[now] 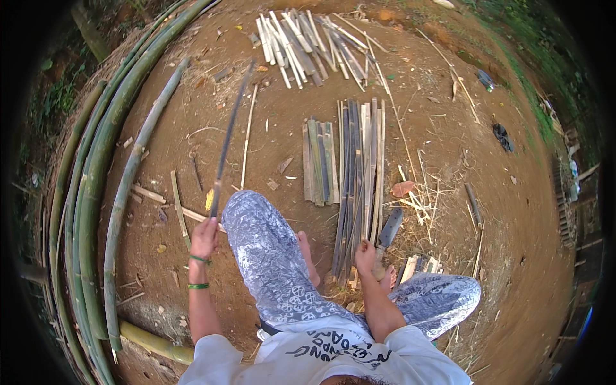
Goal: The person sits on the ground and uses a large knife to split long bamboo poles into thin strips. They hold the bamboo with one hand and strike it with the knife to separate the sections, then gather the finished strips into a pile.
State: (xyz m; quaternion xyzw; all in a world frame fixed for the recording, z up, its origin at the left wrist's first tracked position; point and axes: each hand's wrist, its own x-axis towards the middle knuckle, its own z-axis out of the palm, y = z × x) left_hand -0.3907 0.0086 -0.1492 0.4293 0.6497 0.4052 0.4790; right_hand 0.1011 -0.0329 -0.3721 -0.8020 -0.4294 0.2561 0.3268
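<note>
A long dark bamboo strip [228, 138] points up and away from my left hand [205, 239], whose fingers are closed round its near end. My right hand [366, 256] is closed at the near part of a bundle of long bamboo strips [350, 173], seemingly pinching one of them; its fingertips are partly hidden. Just right of that hand lies a broad-bladed knife [390, 227], its dark blade pointing away and its handle beside my right foot. Shorter bamboo strips [317, 160] lie lined up left of the bundle.
A loose heap of cut bamboo pieces [301, 45] lies farther off. Long green bamboo poles [106, 154] curve along the left, with a yellowish pole [154, 342] near me. Short bamboo pieces [420, 264] sit by my right knee. Shavings and a brown leaf [403, 188] litter the dirt.
</note>
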